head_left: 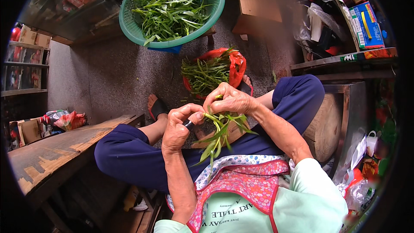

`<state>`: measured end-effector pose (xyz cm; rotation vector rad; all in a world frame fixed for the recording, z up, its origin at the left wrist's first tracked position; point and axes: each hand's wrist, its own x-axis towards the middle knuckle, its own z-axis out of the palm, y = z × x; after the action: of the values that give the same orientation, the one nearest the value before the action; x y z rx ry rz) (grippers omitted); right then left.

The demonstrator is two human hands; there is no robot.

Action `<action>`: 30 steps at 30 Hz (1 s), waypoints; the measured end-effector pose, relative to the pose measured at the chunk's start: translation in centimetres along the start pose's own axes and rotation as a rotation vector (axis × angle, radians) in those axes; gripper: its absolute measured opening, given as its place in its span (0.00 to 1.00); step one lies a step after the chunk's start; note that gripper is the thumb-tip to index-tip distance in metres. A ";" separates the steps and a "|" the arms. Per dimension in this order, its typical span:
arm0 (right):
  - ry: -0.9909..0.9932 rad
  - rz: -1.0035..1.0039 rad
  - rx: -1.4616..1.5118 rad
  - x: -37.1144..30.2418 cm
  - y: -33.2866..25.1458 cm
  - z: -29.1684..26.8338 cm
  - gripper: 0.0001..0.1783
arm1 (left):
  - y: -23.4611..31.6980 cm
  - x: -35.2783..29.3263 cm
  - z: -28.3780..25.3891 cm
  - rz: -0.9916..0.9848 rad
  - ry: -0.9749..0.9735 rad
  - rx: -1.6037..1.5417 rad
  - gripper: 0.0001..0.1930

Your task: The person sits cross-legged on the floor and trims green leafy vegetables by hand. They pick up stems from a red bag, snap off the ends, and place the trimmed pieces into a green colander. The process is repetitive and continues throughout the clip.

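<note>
Left hand (177, 126) and right hand (232, 100) both pinching greens (222, 129), on near side of red bag (238, 64). Step, judged: stem-snapping. Next move probably calls for steady grip, short bend.

From the head, one fisheye view faces downward.

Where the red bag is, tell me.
In the head view, the red bag is above centre, just left of the right foot, between the right hand and the green basket.
</note>
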<state>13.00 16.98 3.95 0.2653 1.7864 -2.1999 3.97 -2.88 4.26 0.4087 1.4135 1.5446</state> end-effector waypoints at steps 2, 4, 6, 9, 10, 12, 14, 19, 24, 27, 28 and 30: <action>0.096 0.026 0.103 0.3 0.7 0.0 0.08 | -0.4 0.3 0.3 0.050 0.069 -0.012 0.05; 0.166 0.032 0.102 0.5 0.7 -0.1 0.09 | -1.6 0.8 0.2 0.089 0.201 0.227 0.06; 0.157 0.063 -0.130 0.8 1.0 0.0 0.10 | -2.0 1.1 0.4 0.101 0.315 0.395 0.07; 0.245 -0.155 -0.480 1.3 2.5 1.4 0.09 | -2.5 1.3 0.6 0.129 0.405 0.495 0.07; 0.334 -0.251 -0.675 1.4 2.8 2.0 0.08 | -2.7 1.3 0.7 0.131 0.440 0.469 0.07; 0.492 -0.407 -0.844 1.6 2.8 3.2 0.05 | -2.5 1.3 0.5 0.107 0.445 0.417 0.08; 0.571 -0.473 -0.789 1.9 3.0 3.2 0.06 | -2.5 1.2 0.0 0.059 0.433 0.349 0.08; 0.477 -0.528 -0.913 2.1 2.3 2.9 0.07 | -1.6 1.0 0.1 0.053 0.436 0.247 0.09; 0.464 -0.651 -1.069 3.2 -1.0 2.1 0.08 | 1.4 1.3 1.1 0.136 0.462 0.079 0.08; 0.577 -0.835 -0.841 4.9 -5.0 1.2 0.04 | 1.7 2.0 -0.7 0.273 0.394 -0.274 0.09; 0.667 -0.859 -0.768 5.4 -7.2 0.5 0.04 | 1.3 2.3 -1.8 0.318 0.424 -0.399 0.09; 0.872 -1.029 -0.594 7.2 -11.7 -1.1 0.04 | -0.7 3.4 -3.6 0.237 0.673 -0.312 0.07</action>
<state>2.21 19.40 12.13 0.1917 3.5940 -2.0123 -0.14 -2.28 1.43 -0.1646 1.6116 2.1856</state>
